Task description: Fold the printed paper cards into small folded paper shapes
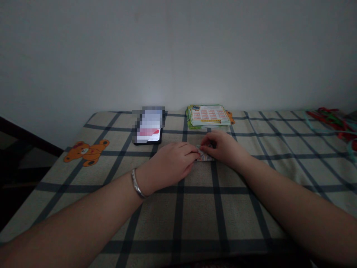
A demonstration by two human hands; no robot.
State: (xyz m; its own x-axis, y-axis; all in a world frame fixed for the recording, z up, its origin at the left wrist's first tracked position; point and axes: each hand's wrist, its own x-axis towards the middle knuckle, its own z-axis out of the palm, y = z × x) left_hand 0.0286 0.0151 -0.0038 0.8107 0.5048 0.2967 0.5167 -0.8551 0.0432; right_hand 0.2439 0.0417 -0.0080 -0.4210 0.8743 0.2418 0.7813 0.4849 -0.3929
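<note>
A small piece of folded printed paper point(205, 157) lies on the checked tablecloth in front of me, partly covered by my fingers. My left hand point(174, 162), with a silver bangle on its wrist, has its fingers together on the paper's left edge. From the right, my right hand point(224, 149) pinches the paper's upper part between thumb and fingers. Just beyond my hands sits a stack of printed sheets point(210, 114) with green edges and red print.
A phone point(149, 126) with a lit, blurred screen rests near the wall, left of the stack. An orange bear cutout point(87, 152) lies flat on the tablecloth point(200, 208) at left. Red, green and pale blue ribbon-like strands point(334, 123) lie at the far right.
</note>
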